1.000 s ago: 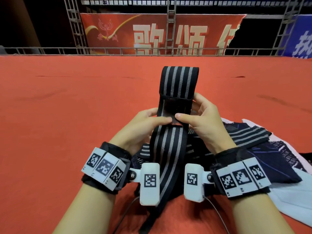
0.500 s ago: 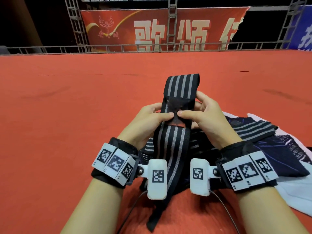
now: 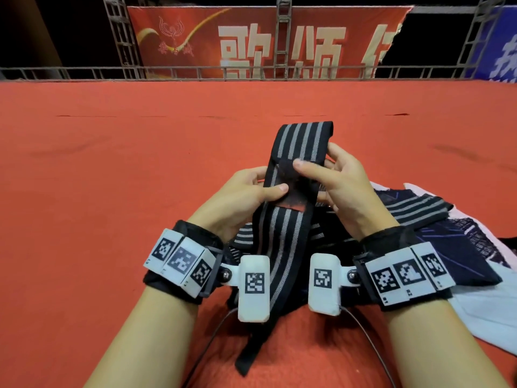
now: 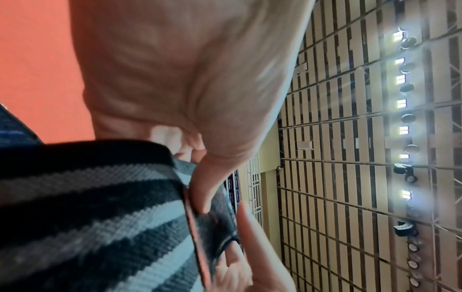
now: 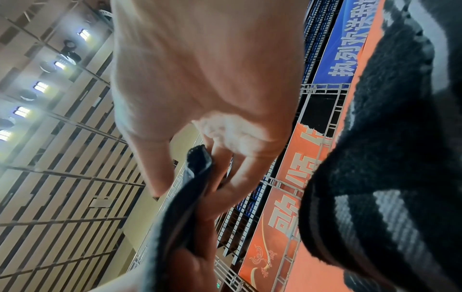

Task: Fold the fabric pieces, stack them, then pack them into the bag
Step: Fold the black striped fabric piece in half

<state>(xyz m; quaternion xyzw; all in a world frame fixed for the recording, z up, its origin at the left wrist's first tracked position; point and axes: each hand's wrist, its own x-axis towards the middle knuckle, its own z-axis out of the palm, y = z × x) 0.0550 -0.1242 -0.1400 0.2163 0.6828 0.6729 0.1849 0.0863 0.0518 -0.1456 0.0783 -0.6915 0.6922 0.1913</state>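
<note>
A long black strap with grey stripes (image 3: pixel 282 236) is held up in front of me over the red surface, its top doubled over into a fold (image 3: pixel 303 141). My left hand (image 3: pixel 246 197) pinches it from the left, thumb on a dark fuzzy patch (image 3: pixel 291 189). My right hand (image 3: pixel 335 180) pinches the folded top from the right, thumb on the front, fingers behind. The left wrist view shows the left hand's thumb on the striped strap (image 4: pixel 100 217). In the right wrist view, the right hand's thumb and fingers clamp the strap edge (image 5: pixel 195 177). The loose tail (image 3: pixel 251 345) hangs toward me.
More black striped fabric (image 3: pixel 414 211) lies at my right on a dark blue and white bag (image 3: pixel 461 256). The red cloth surface (image 3: pixel 112 191) stretches wide to the left and ahead. A metal truss rail (image 3: pixel 251 72) and a red banner (image 3: pixel 265 40) stand at the far edge.
My right thumb has slid up from beside the left thumb to the top of the fuzzy patch. The folded top has dropped lower and tilted right. The left hand keeps its pinch.
</note>
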